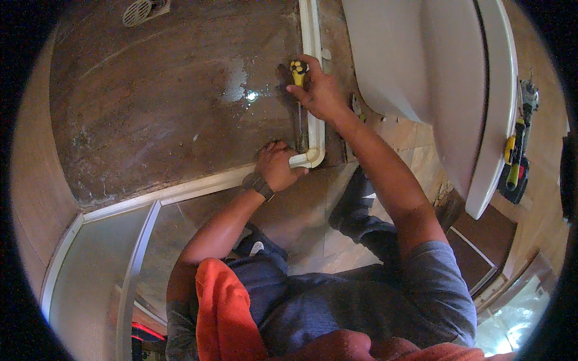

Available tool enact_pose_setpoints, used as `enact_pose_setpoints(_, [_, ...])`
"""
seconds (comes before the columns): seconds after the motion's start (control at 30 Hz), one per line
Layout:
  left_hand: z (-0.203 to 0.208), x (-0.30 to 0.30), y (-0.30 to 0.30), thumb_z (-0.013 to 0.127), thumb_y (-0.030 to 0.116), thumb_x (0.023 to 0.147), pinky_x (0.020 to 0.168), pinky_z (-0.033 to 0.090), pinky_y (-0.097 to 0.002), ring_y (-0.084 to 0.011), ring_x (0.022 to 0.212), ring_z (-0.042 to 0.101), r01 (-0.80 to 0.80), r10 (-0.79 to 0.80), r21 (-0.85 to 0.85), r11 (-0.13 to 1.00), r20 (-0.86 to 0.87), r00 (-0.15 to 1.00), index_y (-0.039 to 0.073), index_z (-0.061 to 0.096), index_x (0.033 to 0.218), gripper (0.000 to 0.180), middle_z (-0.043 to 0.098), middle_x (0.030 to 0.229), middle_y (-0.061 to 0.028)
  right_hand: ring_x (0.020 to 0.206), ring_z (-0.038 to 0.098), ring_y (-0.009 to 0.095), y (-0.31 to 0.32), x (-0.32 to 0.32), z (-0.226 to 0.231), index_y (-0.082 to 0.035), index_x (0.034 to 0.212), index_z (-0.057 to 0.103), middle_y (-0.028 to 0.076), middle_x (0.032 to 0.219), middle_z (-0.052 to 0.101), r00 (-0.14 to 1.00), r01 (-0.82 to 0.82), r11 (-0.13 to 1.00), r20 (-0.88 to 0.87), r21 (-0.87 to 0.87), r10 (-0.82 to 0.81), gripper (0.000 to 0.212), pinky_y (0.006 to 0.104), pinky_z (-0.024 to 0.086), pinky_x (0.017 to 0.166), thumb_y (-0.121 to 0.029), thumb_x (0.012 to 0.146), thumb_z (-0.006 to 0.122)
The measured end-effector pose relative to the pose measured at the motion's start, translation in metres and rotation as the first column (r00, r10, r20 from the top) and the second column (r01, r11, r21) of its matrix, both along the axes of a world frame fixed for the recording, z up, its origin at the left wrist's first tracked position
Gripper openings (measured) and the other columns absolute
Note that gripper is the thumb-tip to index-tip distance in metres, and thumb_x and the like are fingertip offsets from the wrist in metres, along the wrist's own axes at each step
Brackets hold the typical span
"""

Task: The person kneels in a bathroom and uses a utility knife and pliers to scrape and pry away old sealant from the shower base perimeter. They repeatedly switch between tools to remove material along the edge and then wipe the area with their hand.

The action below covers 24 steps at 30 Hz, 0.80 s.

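In my right hand is a screwdriver with a yellow and black handle, gripped between thumb and fingers. Its thin shaft runs toward me along the inner side of a white frame, near the rounded corner; what the tip touches is hard to make out. My left hand, with a dark watch at the wrist, lies over the frame just left of that corner. Its fingers reach over the inner edge and its thumb stands apart. Inside the frame spreads a brown, stained shower floor with wet, shiny spots.
A round drain grate lies at the far left. To the right stands a white toilet, close to my right forearm. Beyond it several tools lie together. A glass panel with a pale metal edge is at the lower left.
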<state>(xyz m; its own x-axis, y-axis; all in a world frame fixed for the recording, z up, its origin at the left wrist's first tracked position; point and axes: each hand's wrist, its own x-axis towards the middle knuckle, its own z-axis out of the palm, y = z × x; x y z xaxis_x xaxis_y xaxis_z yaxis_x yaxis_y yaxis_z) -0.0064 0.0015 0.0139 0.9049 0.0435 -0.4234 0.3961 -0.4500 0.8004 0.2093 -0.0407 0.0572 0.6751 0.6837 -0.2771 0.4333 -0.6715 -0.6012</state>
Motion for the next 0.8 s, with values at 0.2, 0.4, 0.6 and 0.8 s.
enact_pose_setpoints(0.2, [-0.002, 0.014, -0.003, 0.069, 0.047, 0.088, 0.097, 0.047, -0.0526, -0.04, 0.107, 0.062, 0.043, -0.037, 0.051, 0.998, -0.114, 0.993, 0.007, 0.077, 0.098, 0.042, 0.067, 0.107, -0.0205, 0.084, 0.069, 0.043, -0.005, 0.006, -0.012, -0.016, 0.143, 0.037, 0.02, 0.089, 0.07, 0.997, 0.037, 0.999, -0.069, 0.022, -0.036, 0.071, 0.0514, 0.053, 0.072, -0.022, 0.086, 0.078])
enact_pose_setpoints(0.4, [-0.016, 0.042, -0.007, 0.061, 0.042, 0.095, 0.082, 0.054, -0.0529, -0.0416, 0.089, 0.07, 0.124, -0.098, 0.074, 0.989, -0.285, 0.953, 0.003, 0.077, 0.089, 0.043, 0.072, 0.092, -0.0249, 0.088, 0.069, 0.044, 0.001, 0.004, -0.007, -0.016, 0.142, 0.037, 0.022, 0.094, 0.07, 0.989, 0.031, 0.999, -0.145, 0.044, -0.024, 0.069, 0.0514, 0.054, 0.075, -0.021, 0.087, 0.078])
enact_pose_setpoints(0.6, [-0.019, 0.043, -0.01, 0.062, 0.034, 0.094, 0.078, 0.055, -0.0514, -0.0423, 0.086, 0.071, 0.139, -0.113, 0.122, 0.983, -0.2, 0.973, 0.002, 0.076, 0.087, 0.036, 0.072, 0.091, -0.024, 0.095, 0.068, 0.048, -0.003, 0.005, -0.014, -0.014, 0.14, 0.037, 0.026, 0.102, 0.07, 0.995, 0.032, 0.999, -0.093, 0.032, -0.029, 0.069, 0.0534, 0.056, 0.081, -0.019, 0.085, 0.079])
enact_pose_setpoints(0.8, [-0.012, 0.043, -0.008, 0.06, 0.034, 0.094, 0.077, 0.055, -0.0538, -0.0455, 0.081, 0.069, 0.103, -0.082, 0.12, 0.987, -0.169, 0.982, 0.002, 0.075, 0.086, 0.037, 0.071, 0.088, -0.0252, 0.079, 0.069, 0.04, 0.002, 0.006, -0.016, -0.011, 0.14, 0.04, 0.021, 0.084, 0.068, 0.999, -0.001, 0.999, 0.051, -0.051, 0.004, 0.066, 0.0497, 0.054, 0.071, -0.019, 0.086, 0.077])
